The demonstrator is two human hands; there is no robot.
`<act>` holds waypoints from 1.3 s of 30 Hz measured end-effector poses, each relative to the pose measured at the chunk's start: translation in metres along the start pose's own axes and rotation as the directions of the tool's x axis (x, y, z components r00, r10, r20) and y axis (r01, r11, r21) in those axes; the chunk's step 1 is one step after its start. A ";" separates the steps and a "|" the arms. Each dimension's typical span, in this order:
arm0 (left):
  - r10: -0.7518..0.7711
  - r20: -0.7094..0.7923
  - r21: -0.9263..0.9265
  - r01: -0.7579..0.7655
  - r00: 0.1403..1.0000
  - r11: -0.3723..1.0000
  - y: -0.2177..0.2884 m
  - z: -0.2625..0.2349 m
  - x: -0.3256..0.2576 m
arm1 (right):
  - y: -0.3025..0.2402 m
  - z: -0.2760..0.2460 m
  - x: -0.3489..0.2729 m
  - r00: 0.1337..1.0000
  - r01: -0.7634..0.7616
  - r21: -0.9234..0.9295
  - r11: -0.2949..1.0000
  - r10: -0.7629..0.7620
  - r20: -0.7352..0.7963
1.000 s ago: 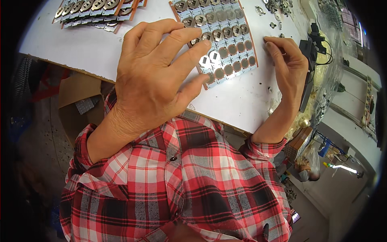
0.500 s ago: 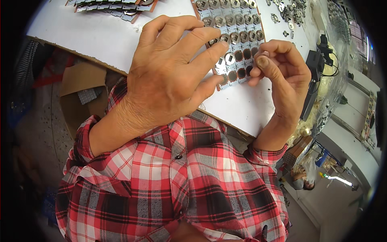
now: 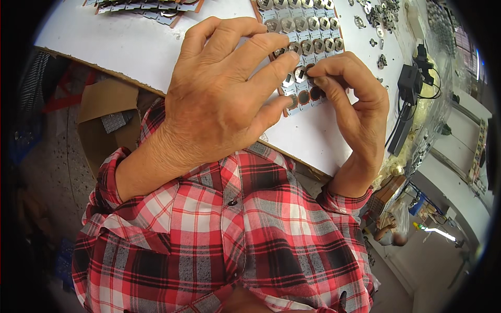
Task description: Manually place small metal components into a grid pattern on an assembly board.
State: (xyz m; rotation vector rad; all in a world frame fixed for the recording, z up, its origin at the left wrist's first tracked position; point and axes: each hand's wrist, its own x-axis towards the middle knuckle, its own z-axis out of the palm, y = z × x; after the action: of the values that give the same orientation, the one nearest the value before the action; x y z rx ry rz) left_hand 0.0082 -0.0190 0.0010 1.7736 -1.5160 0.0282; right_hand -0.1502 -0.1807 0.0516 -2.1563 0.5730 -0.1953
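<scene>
A panel of small circuit boards (image 3: 295, 111) lies on the white table. Shiny round metal clips (image 3: 300, 73) fill its upper rows, while dark round spots (image 3: 304, 97) show in the lower ones. My left hand (image 3: 224, 86) rests with fingers spread, their tips along the panel's left edge. At the panel's right side, my right hand (image 3: 352, 88) has thumb and index finger closed in a pinch, low over a spot beside the last clip of its row. Whatever those fingertips hold is hidden.
Stacked panels (image 3: 148, 9) lie at the table's far left. Loose metal clips (image 3: 383, 18) are scattered at the far right, near a black power adapter (image 3: 409, 83) with cables. An opened cardboard box (image 3: 107, 96) stands below the left table edge. Another person (image 3: 391, 237) is in the background at right.
My right hand has moved left and slightly up, bringing its pinched fingertips from the panel's right edge in over the board. The panel has shifted slightly right; my left hand stays nearly still.
</scene>
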 end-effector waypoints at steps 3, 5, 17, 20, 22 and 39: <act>0.003 -0.002 0.001 -0.003 1.000 1.000 0.001 0.000 0.000 | 0.000 -0.002 0.002 0.999 0.044 -0.078 0.996 -0.046 -0.020; 0.003 -0.002 0.001 -0.003 1.000 1.000 0.001 0.000 0.000 | 0.002 -0.002 0.003 0.997 0.077 -0.065 0.995 -0.078 -0.004; 0.004 0.012 0.010 -0.005 1.000 1.000 0.000 -0.001 0.000 | 0.003 0.010 0.000 0.978 -0.080 0.142 0.987 0.106 -0.182; 0.005 0.013 0.011 -0.005 1.000 1.000 0.000 -0.001 0.000 | 0.002 0.007 -0.001 0.985 -0.068 0.070 0.995 0.078 -0.151; -0.007 0.020 0.017 0.007 1.000 1.000 0.001 -0.003 0.001 | 0.000 0.006 0.000 0.990 -0.082 0.040 0.996 0.086 -0.114; 0.095 0.050 0.016 -0.096 0.994 0.995 -0.004 -0.009 0.000 | 0.013 -0.027 -0.016 0.894 -0.159 -0.042 0.986 0.125 -0.429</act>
State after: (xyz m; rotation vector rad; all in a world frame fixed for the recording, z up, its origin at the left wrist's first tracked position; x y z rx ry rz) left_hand 0.0158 -0.0142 0.0051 1.7267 -1.6399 0.0466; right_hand -0.1773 -0.1990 0.0587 -2.1416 0.9995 -0.5827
